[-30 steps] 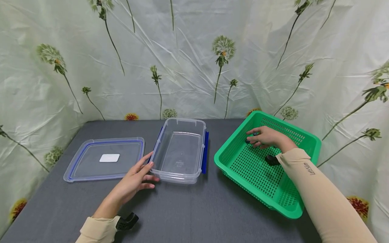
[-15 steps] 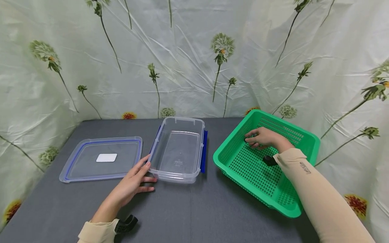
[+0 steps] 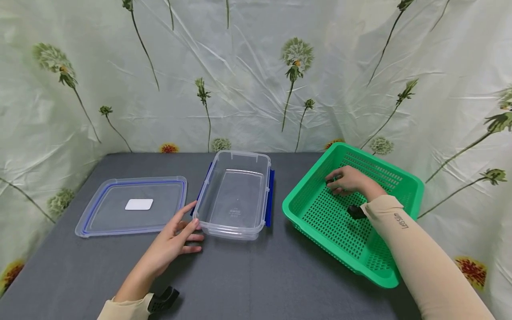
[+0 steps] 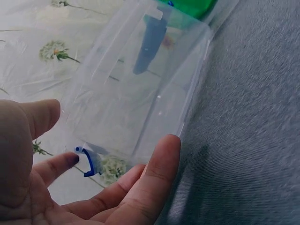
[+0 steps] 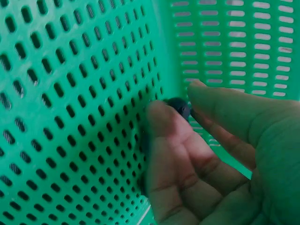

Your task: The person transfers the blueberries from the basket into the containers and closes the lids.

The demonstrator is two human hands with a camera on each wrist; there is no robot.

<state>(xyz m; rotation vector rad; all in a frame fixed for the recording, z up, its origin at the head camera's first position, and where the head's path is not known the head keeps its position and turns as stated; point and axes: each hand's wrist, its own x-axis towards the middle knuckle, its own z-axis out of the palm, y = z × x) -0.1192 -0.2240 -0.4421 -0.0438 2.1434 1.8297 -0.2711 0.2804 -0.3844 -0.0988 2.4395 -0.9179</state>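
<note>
A clear plastic box (image 3: 230, 229) with blue side clips stands uncovered on the dark cloth. My left hand (image 3: 170, 246) rests against its near left corner, fingers mostly straight; in the left wrist view a blue clip (image 4: 89, 164) hangs close to one fingertip. Over on the right, my right hand (image 3: 348, 180) reaches into the green perforated basket (image 3: 328, 222). Its thumb and fingers pinch a small dark round thing (image 5: 179, 107) near the basket's far left corner. More dark shapes below the fingers are mostly hidden.
The box's clear lid (image 3: 168, 206), with a blue seal and a white label (image 3: 138, 204), lies flat to the left of the box. A flowered curtain (image 3: 256, 89) hangs behind the table. Grey cloth (image 3: 248, 284) covers the tabletop between box and basket.
My right fingers have closed in around the small dark thing in the basket. My left hand stays at the box corner, its fingers shifting slightly. The head view has tilted a little.
</note>
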